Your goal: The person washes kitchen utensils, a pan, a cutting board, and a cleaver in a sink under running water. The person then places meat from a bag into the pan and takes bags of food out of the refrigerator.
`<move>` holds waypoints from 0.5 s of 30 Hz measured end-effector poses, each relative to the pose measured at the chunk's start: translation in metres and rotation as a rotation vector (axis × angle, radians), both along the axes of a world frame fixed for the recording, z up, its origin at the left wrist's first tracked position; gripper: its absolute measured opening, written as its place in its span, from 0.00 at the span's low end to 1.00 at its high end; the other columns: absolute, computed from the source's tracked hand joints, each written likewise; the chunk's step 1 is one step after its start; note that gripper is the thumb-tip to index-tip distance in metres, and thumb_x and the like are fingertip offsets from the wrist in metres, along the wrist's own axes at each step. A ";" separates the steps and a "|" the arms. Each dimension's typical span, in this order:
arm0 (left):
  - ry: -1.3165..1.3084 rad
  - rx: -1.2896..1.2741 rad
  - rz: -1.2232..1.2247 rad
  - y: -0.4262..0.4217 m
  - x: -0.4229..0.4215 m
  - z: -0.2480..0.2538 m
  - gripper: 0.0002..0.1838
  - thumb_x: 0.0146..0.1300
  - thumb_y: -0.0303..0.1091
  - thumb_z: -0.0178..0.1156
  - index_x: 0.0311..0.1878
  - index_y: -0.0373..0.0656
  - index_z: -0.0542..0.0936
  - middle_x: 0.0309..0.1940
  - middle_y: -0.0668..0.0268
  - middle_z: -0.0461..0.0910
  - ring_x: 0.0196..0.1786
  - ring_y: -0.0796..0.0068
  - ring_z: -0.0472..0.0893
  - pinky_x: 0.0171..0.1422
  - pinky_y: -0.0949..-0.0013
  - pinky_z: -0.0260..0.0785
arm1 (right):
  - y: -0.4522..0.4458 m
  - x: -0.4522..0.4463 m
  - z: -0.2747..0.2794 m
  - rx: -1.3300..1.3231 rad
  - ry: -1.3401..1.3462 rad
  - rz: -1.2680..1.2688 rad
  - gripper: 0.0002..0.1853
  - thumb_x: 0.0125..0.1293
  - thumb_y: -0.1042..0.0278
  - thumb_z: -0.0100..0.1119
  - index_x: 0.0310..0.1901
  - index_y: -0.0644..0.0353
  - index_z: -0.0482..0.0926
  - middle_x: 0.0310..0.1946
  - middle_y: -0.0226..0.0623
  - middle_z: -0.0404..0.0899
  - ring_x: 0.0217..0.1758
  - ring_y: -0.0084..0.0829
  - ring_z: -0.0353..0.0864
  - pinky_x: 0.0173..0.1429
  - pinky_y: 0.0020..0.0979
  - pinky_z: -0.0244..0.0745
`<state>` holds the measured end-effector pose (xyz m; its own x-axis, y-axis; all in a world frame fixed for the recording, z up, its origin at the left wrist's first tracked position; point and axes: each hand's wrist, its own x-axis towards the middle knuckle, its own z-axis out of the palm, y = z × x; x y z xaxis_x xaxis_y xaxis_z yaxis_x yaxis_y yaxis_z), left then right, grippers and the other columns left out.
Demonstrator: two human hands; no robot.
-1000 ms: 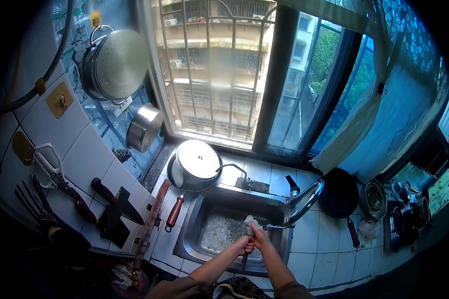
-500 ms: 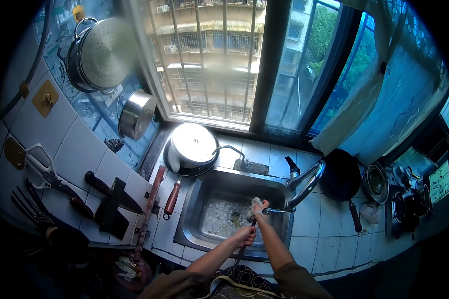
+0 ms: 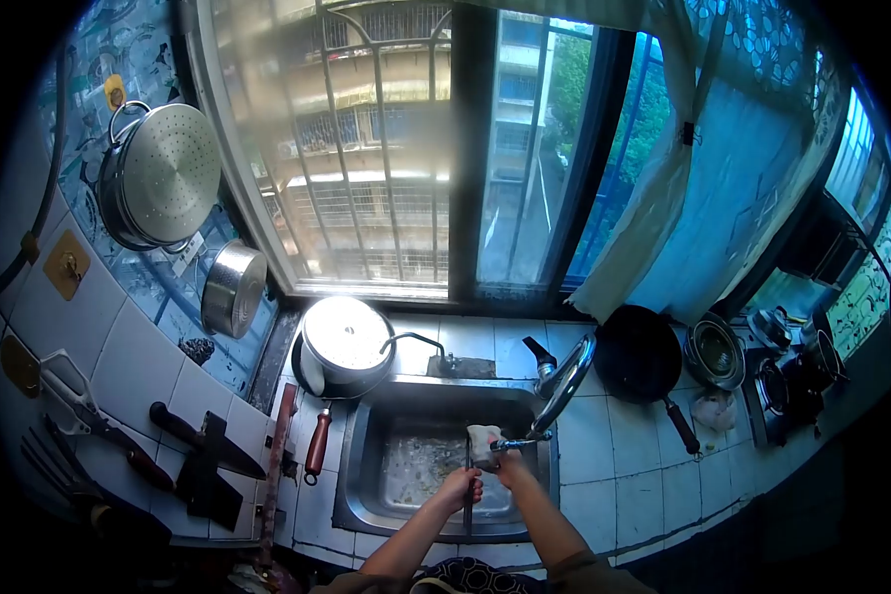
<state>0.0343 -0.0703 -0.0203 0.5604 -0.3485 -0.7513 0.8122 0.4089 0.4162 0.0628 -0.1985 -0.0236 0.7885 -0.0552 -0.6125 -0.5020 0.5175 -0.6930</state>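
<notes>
Over the sink (image 3: 354, 495), my left hand (image 3: 459, 489) is closed around a slim, dark, long-handled utensil (image 3: 468, 520), whose kind I cannot make out. The utensil points away from me, nearly straight up the view. To its right my right hand (image 3: 509, 465) is closed on a whitish cloth (image 3: 484, 436), which lies against the utensil's far part. The fingers of this hand are partly hidden by the faucet (image 3: 567, 391), whose spout end hangs just above them. Wet, shiny patches and small scraps show on the sink bottom.
Left of the sink stand a lidded pot (image 3: 345, 337) and a red-handled tool (image 3: 318, 447). A black frying pan (image 3: 639, 354) and bowls (image 3: 715, 352) sit to the right. Knives (image 3: 213, 450) and scissors (image 3: 74, 391) hang on the left wall, below a steamer pot (image 3: 163, 173).
The view has shifted. The utensil has turned from slanting to nearly upright in the view. The whitish cloth, bunched in my right hand before, now shows more spread out beside the utensil.
</notes>
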 end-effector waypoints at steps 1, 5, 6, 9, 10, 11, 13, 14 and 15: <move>-0.005 -0.116 -0.132 -0.004 0.007 -0.007 0.08 0.63 0.33 0.42 0.27 0.45 0.66 0.13 0.74 0.60 0.13 0.81 0.57 0.15 0.76 0.48 | 0.004 -0.002 -0.018 -0.094 -0.042 0.163 0.09 0.59 0.61 0.55 0.39 0.52 0.73 0.27 0.30 0.73 0.31 0.29 0.73 0.37 0.34 0.70; -0.065 -0.062 -0.300 -0.021 -0.001 0.025 0.15 0.64 0.40 0.38 0.21 0.51 0.61 0.10 0.79 0.53 0.10 0.86 0.51 0.13 0.78 0.39 | 0.016 0.006 -0.043 -0.767 -0.072 0.339 0.09 0.55 0.63 0.55 0.34 0.58 0.73 0.25 0.34 0.73 0.31 0.28 0.73 0.35 0.32 0.68; -0.078 -0.042 -0.318 -0.020 -0.003 0.035 0.14 0.65 0.39 0.37 0.21 0.52 0.61 0.11 0.79 0.53 0.10 0.87 0.50 0.12 0.79 0.38 | 0.016 0.012 -0.045 -0.764 -0.073 0.334 0.09 0.55 0.63 0.55 0.34 0.58 0.73 0.25 0.34 0.73 0.31 0.28 0.73 0.35 0.32 0.68; -0.016 -0.052 -0.303 -0.013 -0.011 0.051 0.12 0.65 0.34 0.38 0.24 0.52 0.58 0.11 0.79 0.51 0.10 0.87 0.50 0.12 0.80 0.38 | 0.012 0.022 -0.042 -0.879 -0.368 0.219 0.13 0.54 0.61 0.51 0.29 0.64 0.71 0.24 0.43 0.74 0.31 0.37 0.75 0.35 0.36 0.68; -0.025 -0.068 -0.295 -0.011 -0.016 0.046 0.11 0.64 0.34 0.38 0.24 0.51 0.58 0.11 0.79 0.51 0.10 0.87 0.50 0.12 0.80 0.37 | 0.006 0.029 -0.034 -0.942 -0.454 0.237 0.14 0.54 0.60 0.49 0.28 0.66 0.71 0.24 0.48 0.75 0.32 0.43 0.77 0.35 0.37 0.68; -0.037 -0.114 -0.272 -0.008 -0.019 0.051 0.11 0.64 0.34 0.39 0.24 0.51 0.58 0.11 0.79 0.51 0.11 0.87 0.50 0.12 0.80 0.37 | 0.011 0.035 -0.028 -1.081 -0.349 0.240 0.13 0.55 0.62 0.47 0.25 0.65 0.71 0.24 0.49 0.75 0.32 0.45 0.77 0.36 0.38 0.69; 0.023 -0.190 -0.196 -0.002 -0.019 0.044 0.09 0.63 0.33 0.39 0.26 0.50 0.58 0.12 0.78 0.54 0.11 0.87 0.51 0.12 0.81 0.39 | 0.018 0.045 -0.027 -1.063 -0.210 0.298 0.14 0.55 0.59 0.47 0.29 0.64 0.74 0.28 0.51 0.76 0.37 0.47 0.76 0.40 0.39 0.69; 0.052 -0.223 -0.177 0.001 -0.018 0.043 0.08 0.63 0.32 0.39 0.26 0.49 0.59 0.13 0.77 0.54 0.11 0.87 0.51 0.12 0.81 0.39 | 0.021 0.047 -0.028 -1.060 -0.106 0.339 0.17 0.55 0.56 0.47 0.34 0.63 0.77 0.33 0.52 0.77 0.41 0.49 0.76 0.45 0.40 0.69; 0.025 -0.199 -0.176 0.003 -0.019 0.048 0.08 0.63 0.32 0.39 0.26 0.49 0.59 0.12 0.77 0.54 0.11 0.88 0.51 0.11 0.81 0.39 | 0.022 0.049 -0.027 -1.081 -0.079 0.380 0.17 0.55 0.56 0.46 0.34 0.62 0.77 0.33 0.52 0.77 0.41 0.50 0.75 0.45 0.40 0.68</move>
